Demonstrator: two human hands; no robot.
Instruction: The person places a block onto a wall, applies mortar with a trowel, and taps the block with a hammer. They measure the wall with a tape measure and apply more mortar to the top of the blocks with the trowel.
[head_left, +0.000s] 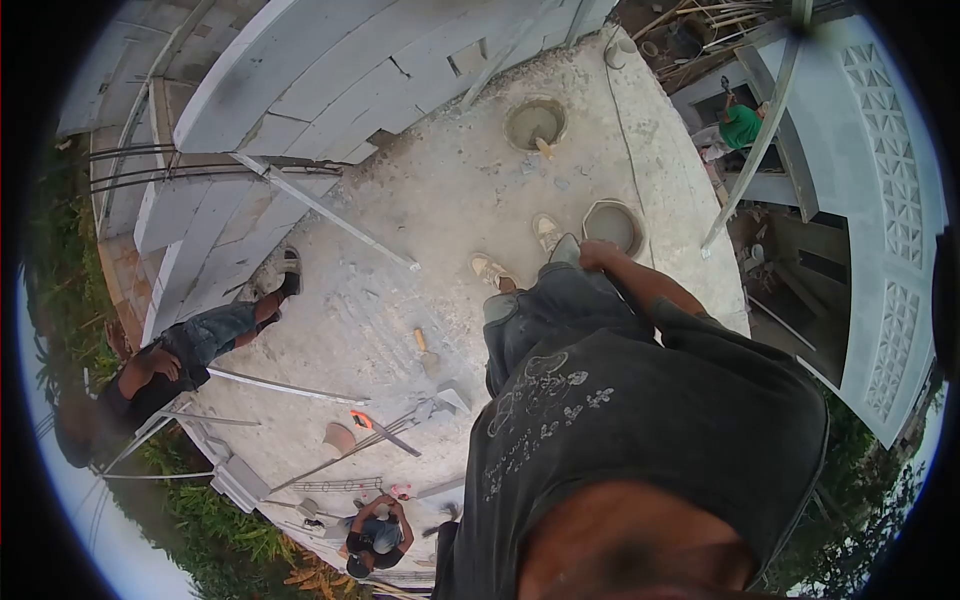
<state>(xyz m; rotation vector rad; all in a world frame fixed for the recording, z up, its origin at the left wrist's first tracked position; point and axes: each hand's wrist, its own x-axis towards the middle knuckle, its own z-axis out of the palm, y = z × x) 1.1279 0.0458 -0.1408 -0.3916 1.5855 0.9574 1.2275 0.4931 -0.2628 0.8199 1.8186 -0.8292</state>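
My right hand (598, 255) is closed beside my right knee, at the near edge of a round tub of grey mortar (613, 228). A flat grey shape (565, 250) lies against its fingers; I cannot make out what it is. My left hand is out of view. Farther ahead stands a second tub of mortar (535, 124), with a wooden-handled tool (543, 148) at its near rim. My shoes (491, 269) are on the dusty concrete floor (440, 220).
A block wall (330, 90) with slanted props (330, 215) runs along the left. One person stands at left (220, 335); another crouches below (380, 535). On the floor lie a trowel (428, 360) and an orange-handled saw (385, 432). A person in green (740, 127) is at right.
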